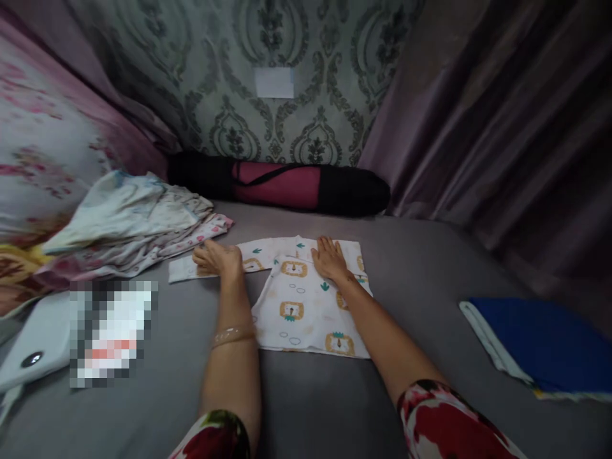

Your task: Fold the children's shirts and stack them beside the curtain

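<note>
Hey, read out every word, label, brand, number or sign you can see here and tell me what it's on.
No text can be read here.
Shirt: animal faces and leaves printed, no lettering visible.
White device: anything in its dark oval is too small.
Item beside it: pixelated, unreadable.
White rectangle on the wall: no legible marks.

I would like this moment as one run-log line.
left hand: curled at sleeve | right hand: flat on shirt | shirt: lying on grey sheet | blue cloth: at right
</note>
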Demonstrator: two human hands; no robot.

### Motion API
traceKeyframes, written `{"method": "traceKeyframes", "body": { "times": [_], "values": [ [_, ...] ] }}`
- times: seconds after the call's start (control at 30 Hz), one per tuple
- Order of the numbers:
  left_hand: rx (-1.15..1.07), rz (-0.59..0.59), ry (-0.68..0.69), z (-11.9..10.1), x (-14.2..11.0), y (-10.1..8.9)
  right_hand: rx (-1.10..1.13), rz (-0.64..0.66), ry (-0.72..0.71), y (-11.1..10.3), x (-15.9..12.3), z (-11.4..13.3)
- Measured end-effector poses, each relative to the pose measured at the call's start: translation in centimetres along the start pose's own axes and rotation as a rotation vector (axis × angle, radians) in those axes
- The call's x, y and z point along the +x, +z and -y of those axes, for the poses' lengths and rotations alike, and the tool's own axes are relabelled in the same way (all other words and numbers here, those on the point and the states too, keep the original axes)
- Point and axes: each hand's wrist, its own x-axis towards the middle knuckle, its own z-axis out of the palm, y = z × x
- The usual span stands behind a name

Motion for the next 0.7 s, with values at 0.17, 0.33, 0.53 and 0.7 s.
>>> {"method": "traceKeyframes", "body": {
  "times": [0.17, 0.33, 0.53, 0.7],
  "values": [
    [-0.02, -0.185, -0.16, 1.1, 0.9, 0.0, -0.074, -0.006, -0.003, 0.3, 0.3, -0.1],
    [0.044, -0.088, -0.263, 1.9, 1.7, 0.7, -0.087, 0.004, -0.005, 0.6, 0.8, 0.0],
    [0.083, -0.104, -0.215, 2.0, 2.2, 0.9, -0.08, 0.0, -0.001, 0.7, 0.8, -0.1],
    [0.058, -0.01, -0.22, 2.0, 2.6, 0.5, -0.088, -0.007, -0.002, 0.9, 0.9, -0.2]
  ]
}}
